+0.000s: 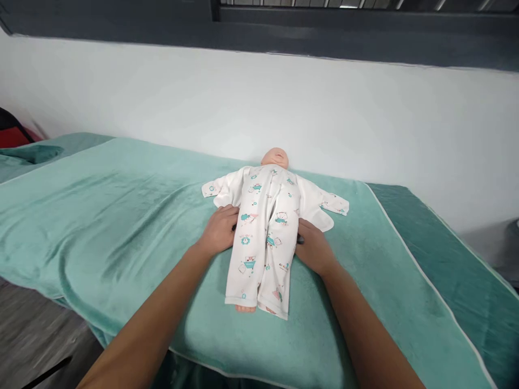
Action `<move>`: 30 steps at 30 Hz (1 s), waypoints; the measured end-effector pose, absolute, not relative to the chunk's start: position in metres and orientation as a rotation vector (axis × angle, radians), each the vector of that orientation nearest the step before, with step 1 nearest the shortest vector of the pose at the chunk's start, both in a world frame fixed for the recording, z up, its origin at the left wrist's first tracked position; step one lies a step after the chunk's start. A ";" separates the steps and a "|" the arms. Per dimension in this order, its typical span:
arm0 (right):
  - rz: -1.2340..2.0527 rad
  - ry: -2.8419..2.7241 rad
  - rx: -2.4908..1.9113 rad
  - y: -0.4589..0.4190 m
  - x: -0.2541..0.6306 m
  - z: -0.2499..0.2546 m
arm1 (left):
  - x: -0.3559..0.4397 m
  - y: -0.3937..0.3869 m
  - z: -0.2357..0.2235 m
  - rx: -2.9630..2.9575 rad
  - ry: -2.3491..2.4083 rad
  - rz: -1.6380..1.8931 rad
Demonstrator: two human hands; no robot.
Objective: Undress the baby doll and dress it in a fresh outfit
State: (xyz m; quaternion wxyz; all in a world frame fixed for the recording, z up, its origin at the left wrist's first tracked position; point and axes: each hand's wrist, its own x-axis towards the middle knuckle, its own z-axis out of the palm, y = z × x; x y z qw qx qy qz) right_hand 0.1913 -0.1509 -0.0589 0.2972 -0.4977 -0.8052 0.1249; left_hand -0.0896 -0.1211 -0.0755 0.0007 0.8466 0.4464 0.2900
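Observation:
A baby doll (275, 157) lies on its back on the bed, its head toward the wall. It has on a white baby top (314, 192), sleeves spread to both sides. White printed baby pants (249, 237) cover its front from the chest down, and toes show beneath the leg hems. At the left edge of the pants, my left hand (221, 228) is closed, its fingertips partly hidden by the cloth. My right hand (315, 246) is closed at the opposite edge, near thigh height, its fingers partly tucked behind the fabric. A small dark thing shows at each hand; I cannot make out what.
A light green blanket (121, 216) covers the bed, with some folds at left. Darker green bedding (454, 254) lies at right. Behind stands a white wall (259, 102) below a dark window frame (284, 32). A red and black object (12, 132) is at far left.

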 end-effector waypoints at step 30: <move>0.120 -1.498 -1.792 -0.137 0.227 -0.060 | -0.095 -0.119 -0.074 1.807 1.671 1.245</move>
